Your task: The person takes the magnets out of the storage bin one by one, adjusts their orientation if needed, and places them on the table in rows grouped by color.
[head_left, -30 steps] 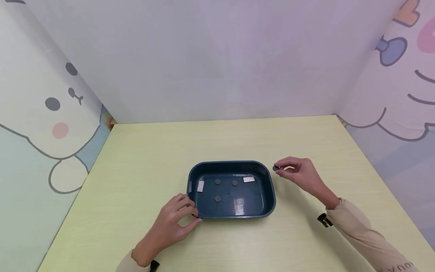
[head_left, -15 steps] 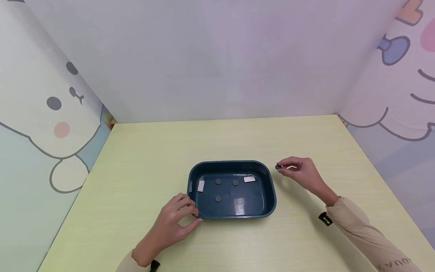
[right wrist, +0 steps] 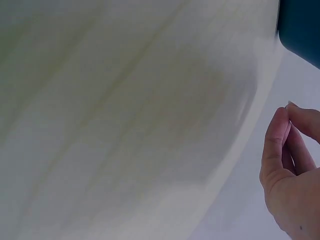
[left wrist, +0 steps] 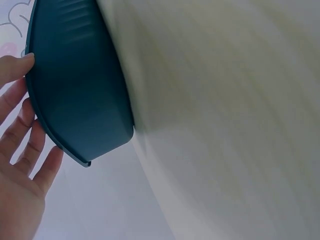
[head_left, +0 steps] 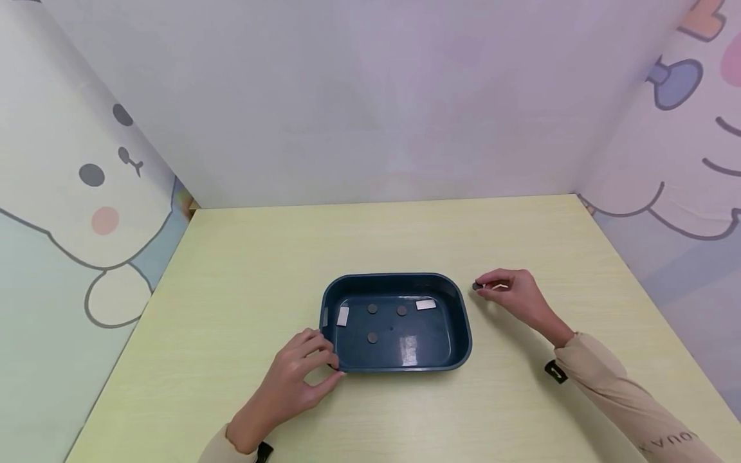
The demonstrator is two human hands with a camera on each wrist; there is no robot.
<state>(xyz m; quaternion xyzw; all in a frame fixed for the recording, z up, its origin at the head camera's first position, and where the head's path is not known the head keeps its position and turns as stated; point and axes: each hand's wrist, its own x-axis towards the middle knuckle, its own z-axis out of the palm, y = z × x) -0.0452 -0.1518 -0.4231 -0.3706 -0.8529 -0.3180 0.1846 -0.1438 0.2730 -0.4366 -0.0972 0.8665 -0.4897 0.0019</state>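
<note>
A dark blue plastic tub (head_left: 359,370), rounded at its corners, stands on the table. My left hand (head_left: 295,376) holds the tub's rim at the near left corner, its thumb and fingertips on the edge in the left wrist view. Inside the tub lie three small dark round discs, one of them a disc (head_left: 372,338) nearer the front. Just beyond the tub's right side, my right hand (head_left: 515,297) pinches another small dark disc (head_left: 477,286) between thumb and fingertips. In the right wrist view those fingers meet and the disc is hardly visible.
On the tub's floor are two white rectangular patches, a left patch (head_left: 343,316) and a right patch (head_left: 426,304). The pale wooden table (head_left: 260,257) reaches back to a plain wall (head_left: 370,116). Cartoon-printed panels rise at both sides.
My right hand has shifted slightly to the right with the disc, a little farther from the tub. The left hand stays at the rim, and the discs inside lie as before.
</note>
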